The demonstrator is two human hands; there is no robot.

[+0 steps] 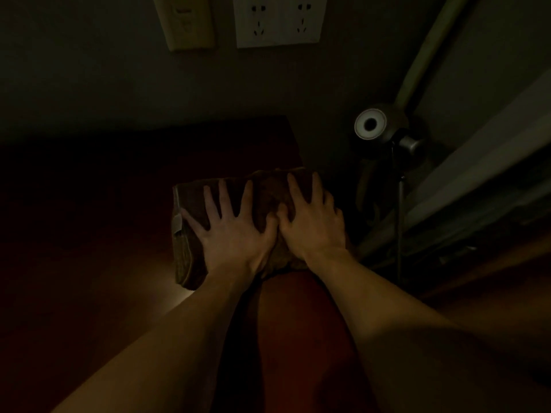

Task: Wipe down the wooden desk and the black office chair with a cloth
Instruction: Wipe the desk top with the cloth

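Cloth [268, 192] on wooden desk [89, 234], both hands flat, fingers spread, left hand [235, 231], right hand [310, 222]

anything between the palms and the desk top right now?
Yes, the folded brown cloth. In the head view the left hand and right hand press flat on it, fingers spread, near the right edge of the wooden desk.

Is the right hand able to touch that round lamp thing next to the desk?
Probably yes. The right hand presses the cloth at the desk edge, and the round lamp stands just beyond that edge with nothing visible between them, though the dim light hides depth.
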